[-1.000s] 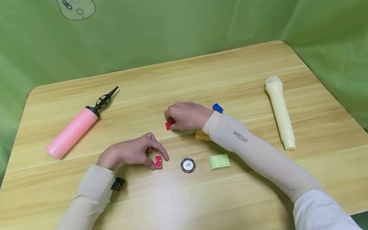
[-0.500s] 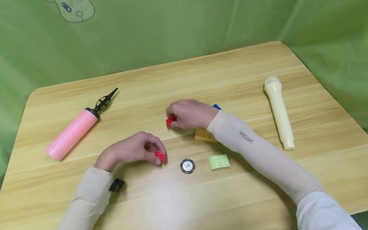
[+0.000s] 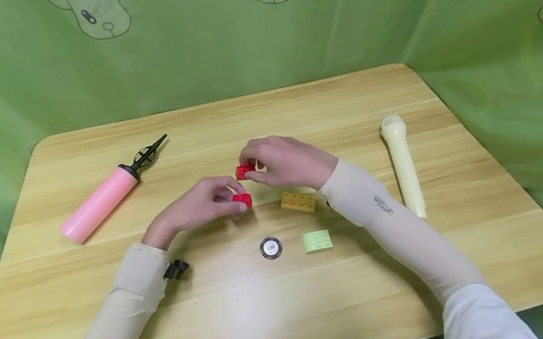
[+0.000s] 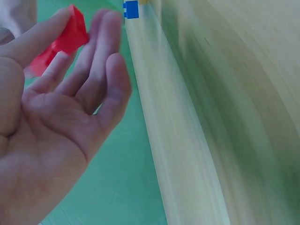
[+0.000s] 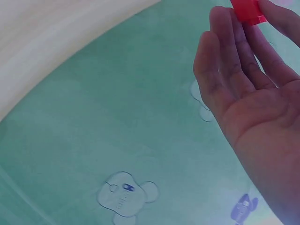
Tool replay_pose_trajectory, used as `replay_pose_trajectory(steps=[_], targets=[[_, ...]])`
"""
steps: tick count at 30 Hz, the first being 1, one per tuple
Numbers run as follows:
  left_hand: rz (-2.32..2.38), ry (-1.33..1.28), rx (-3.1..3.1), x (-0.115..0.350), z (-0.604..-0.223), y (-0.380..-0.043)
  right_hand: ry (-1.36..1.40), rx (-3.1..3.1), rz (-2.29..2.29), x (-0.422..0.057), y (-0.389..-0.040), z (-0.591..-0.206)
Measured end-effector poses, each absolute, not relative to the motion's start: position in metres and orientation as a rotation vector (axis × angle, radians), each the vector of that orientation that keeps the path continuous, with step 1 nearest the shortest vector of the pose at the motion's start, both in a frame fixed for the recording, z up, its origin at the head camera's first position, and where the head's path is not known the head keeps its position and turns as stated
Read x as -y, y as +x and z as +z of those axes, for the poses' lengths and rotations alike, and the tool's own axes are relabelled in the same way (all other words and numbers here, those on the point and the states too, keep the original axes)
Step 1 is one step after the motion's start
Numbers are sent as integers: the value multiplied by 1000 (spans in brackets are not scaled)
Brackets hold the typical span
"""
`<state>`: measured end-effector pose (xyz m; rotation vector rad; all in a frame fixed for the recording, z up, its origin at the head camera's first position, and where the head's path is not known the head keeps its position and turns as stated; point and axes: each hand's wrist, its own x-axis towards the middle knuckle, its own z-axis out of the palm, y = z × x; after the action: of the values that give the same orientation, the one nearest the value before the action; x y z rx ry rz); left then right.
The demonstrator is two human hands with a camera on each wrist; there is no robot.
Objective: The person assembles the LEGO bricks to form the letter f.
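My left hand [image 3: 198,203] pinches a small red toy brick [image 3: 242,200] between thumb and fingers, its studs facing up. Just beyond, my right hand [image 3: 291,160] pinches a second red toy brick [image 3: 243,172] by one end. The two bricks are close together but apart in the head view. In the left wrist view, red brick [image 4: 75,33] shows between the thumb and fingertips, while the other fingers are loosely bent. The right wrist view catches a red brick [image 5: 248,10] at its top edge, held between thumb and fingers.
A yellow brick [image 3: 298,202], a light green brick [image 3: 316,241] and a round chip marked 100 [image 3: 271,248] lie near the hands. A blue brick [image 4: 132,9] appears in the left wrist view. A pink hand pump [image 3: 100,204] lies left, a cream toy microphone [image 3: 403,164] right.
My left hand has taken hold of its red brick, lifted it from the table and carried it up and right toward the other. My right hand has moved its brick slightly farther away.
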<state>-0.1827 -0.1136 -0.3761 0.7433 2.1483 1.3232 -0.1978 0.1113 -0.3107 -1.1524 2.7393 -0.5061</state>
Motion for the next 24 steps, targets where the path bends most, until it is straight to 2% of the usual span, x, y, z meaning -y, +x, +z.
replay_pose_trajectory(steps=[5, 9, 15, 24], targets=[[1397, 752, -2280, 110, -373, -183, -1218, -2761, -514, -108, -187, -298], [1492, 662, -2327, 105, -369, -182, -1223, -2785, -527, -108, -185, -294], [1611, 539, -2348, 99, -372, -181, -1237, -2781, -549, -110, -189, -299], [1651, 515, -2407, 92, -377, -183, -1210, -2760, -551, -110, -195, -306]])
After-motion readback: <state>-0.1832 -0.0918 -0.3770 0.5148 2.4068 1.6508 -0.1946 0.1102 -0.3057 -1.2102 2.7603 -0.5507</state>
